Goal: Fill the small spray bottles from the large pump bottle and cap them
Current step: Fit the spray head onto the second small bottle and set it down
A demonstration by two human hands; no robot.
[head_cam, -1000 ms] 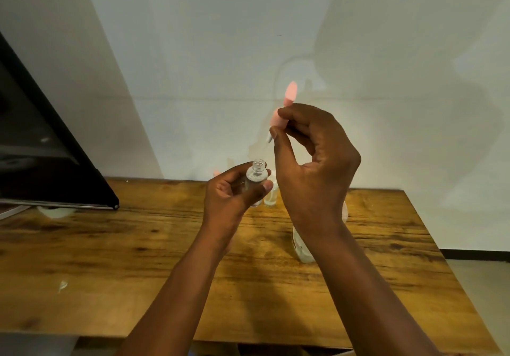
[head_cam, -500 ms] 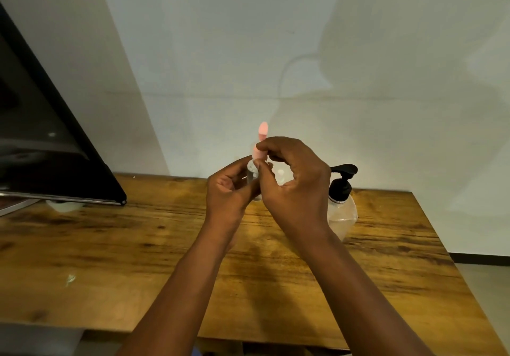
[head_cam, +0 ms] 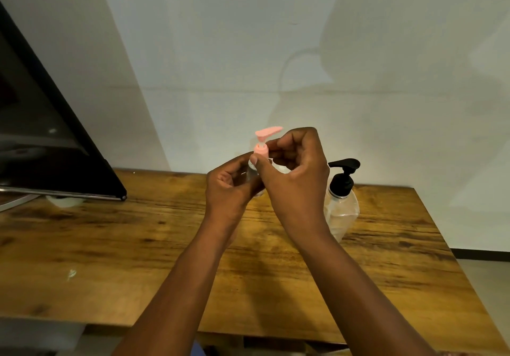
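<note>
My left hand [head_cam: 229,187] grips a small clear bottle [head_cam: 252,169] above the wooden table [head_cam: 138,239]; most of the bottle is hidden by my fingers. A pink pump cap [head_cam: 263,141] sits on the bottle's neck, its nozzle pointing right. My right hand [head_cam: 295,173] pinches the cap's collar between thumb and fingers. The large clear pump bottle [head_cam: 342,204] with a black pump head stands upright on the table just right of my right hand, partly behind my wrist.
A dark monitor [head_cam: 41,140] leans in at the left, its foot on the table's back left. A pale wall rises behind the table. The table's right edge drops to the floor at far right.
My right hand brought the pink cap down from above onto the small bottle's neck. The cap's nozzle has turned sideways since half a second ago. Both hands sank slightly.
</note>
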